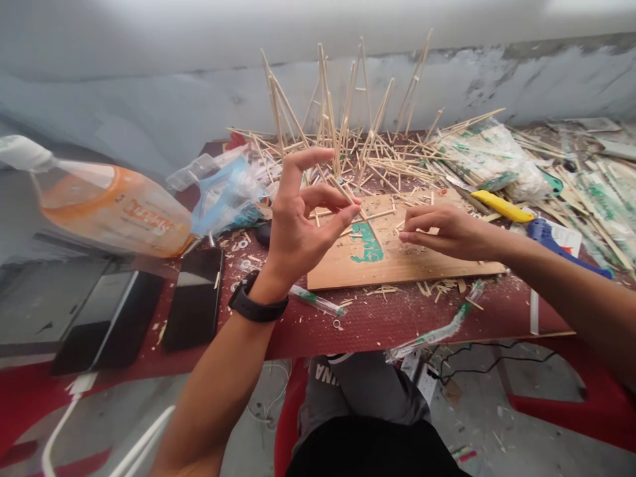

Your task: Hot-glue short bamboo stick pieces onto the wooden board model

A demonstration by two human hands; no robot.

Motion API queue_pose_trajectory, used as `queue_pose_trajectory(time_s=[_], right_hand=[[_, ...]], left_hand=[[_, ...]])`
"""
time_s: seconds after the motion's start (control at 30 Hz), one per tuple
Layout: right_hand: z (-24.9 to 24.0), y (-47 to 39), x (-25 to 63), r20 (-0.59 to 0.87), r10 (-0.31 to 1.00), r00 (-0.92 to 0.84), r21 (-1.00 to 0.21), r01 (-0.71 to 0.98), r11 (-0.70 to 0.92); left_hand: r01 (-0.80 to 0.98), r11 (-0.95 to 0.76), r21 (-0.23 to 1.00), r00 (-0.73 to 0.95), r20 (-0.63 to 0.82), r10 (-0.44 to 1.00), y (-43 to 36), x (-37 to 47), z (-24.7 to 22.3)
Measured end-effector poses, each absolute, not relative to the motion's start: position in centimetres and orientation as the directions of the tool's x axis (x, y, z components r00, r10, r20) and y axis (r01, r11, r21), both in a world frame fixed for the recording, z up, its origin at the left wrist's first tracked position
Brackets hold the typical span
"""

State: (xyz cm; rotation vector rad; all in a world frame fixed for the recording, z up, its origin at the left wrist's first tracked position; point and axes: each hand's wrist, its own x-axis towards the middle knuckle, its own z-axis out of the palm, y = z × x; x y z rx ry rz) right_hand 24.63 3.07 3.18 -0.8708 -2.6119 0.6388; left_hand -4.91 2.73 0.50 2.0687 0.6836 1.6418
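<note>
My left hand [303,225], with a black watch on the wrist, pinches a thin wooden stick [364,215] between thumb and a finger; its index finger is raised and curled. That stick slants over a wooden board [338,275] and seems to meet another thin stick [382,214]. On the board lies a green printed patch [368,244] with wood crumbs around it. My right hand [442,230] is low over the board's right part, fingertips pressed together. What sits in them, if anything, is too small to make out.
Behind the board stand several stick frames [325,112] amid piled sticks. A yellow-handled cutter [501,205] and a blue-handled tool [546,235] lie right. At left are an orange-labelled bottle [119,205] and a phone [193,305]. Plastic wrappers [447,328] and scraps litter the dark red table [318,338].
</note>
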Motion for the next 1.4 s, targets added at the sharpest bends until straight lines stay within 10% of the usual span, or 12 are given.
queue_pose_trajectory(time_s=[0.4, 0.73, 1.4], right_hand=[[3.7, 0.9, 25.8, 0.115, 0.555, -0.824, -0.371, 0.483, 0.793], [2.2, -2.5, 22.8, 0.202, 0.45, -0.87, 0.031, 0.464, 0.885], [1.9, 0.4, 21.6, 0.141, 0.708, -0.692, -0.071, 0.707, 0.704]], left_hand=[[0.163, -0.76, 0.63, 0.164, 0.742, 0.65, 1.9, -4.2, 0.5], [0.324, -0.736, 0.595, 0.227, 0.706, 0.671, 1.9, -3.4, -1.1], [0.401, -0.769, 0.499, 0.328, 0.705, 0.628, 3.2, -2.4, -2.3]])
